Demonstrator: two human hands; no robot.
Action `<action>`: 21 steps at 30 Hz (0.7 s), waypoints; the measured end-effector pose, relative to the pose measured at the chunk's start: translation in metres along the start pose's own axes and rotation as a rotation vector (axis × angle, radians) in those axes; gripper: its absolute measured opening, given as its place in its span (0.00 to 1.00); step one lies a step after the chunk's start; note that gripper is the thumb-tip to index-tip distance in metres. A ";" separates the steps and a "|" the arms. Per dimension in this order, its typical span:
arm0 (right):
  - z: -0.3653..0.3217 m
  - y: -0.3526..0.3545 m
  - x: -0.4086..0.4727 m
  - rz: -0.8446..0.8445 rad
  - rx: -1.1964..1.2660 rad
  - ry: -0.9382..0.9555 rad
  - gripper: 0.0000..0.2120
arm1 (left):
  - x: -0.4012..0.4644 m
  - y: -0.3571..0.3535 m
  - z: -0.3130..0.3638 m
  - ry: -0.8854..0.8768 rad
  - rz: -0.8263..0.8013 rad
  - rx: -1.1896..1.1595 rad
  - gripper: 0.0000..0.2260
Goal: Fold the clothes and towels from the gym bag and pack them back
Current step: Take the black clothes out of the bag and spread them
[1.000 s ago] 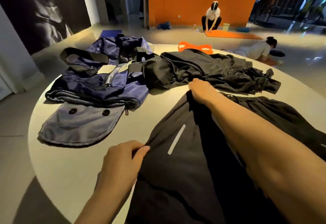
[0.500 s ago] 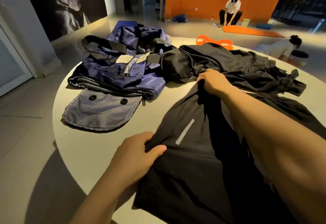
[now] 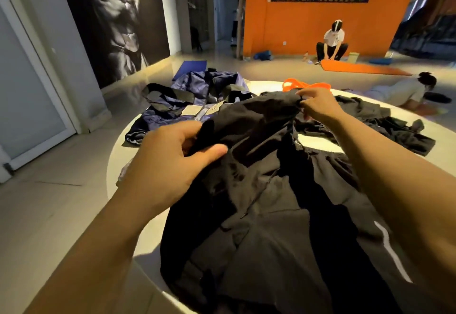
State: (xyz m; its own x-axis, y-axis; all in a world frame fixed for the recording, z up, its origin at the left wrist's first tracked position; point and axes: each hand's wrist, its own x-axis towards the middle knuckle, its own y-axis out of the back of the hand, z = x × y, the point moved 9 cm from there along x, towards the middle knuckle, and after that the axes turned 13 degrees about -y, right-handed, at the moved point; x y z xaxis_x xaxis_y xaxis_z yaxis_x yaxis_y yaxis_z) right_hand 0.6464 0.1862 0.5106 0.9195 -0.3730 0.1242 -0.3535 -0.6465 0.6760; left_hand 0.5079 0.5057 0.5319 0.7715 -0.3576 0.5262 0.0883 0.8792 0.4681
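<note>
Gripping one edge of the black garment, the left hand had thumb and curled fingers closed on a bunched fold at near left, while the right hand pinched the far end of the same edge, raised above the bench. The garment's lower part lay on the near bench and hung over its rim. The main risk was judged to be an uneven fold: the cloth sagged slack between the hands, so laying it over could trap creases. A loose pinch could let the far corner slip. The raised edge could also drag the second black garment at far right, or brush the blue gym bag at far left.
</note>
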 end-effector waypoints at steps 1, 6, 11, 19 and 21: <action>0.009 0.008 -0.009 -0.059 0.144 -0.051 0.13 | 0.004 -0.006 0.013 -0.024 -0.019 -0.055 0.09; 0.082 0.049 -0.040 -0.229 0.460 -0.419 0.14 | 0.015 -0.079 0.077 -0.163 -0.232 -0.080 0.06; 0.130 0.073 -0.065 -0.349 0.403 -0.566 0.25 | 0.016 -0.167 0.114 -0.214 -0.370 -0.085 0.06; 0.199 0.088 -0.071 -0.198 0.291 -0.577 0.25 | -0.022 -0.288 0.115 -0.244 -0.670 0.021 0.09; 0.211 0.094 -0.071 -0.155 0.273 -0.541 0.23 | -0.027 -0.302 0.119 -0.275 -0.698 0.029 0.09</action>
State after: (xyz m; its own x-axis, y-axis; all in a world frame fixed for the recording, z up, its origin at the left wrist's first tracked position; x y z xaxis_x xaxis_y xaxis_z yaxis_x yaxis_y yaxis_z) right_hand 0.5112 0.0113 0.4124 0.7715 -0.4994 -0.3943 -0.3199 -0.8401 0.4381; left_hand 0.3849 0.2122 0.4606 0.3567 -0.8984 0.2564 0.4804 0.4118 0.7744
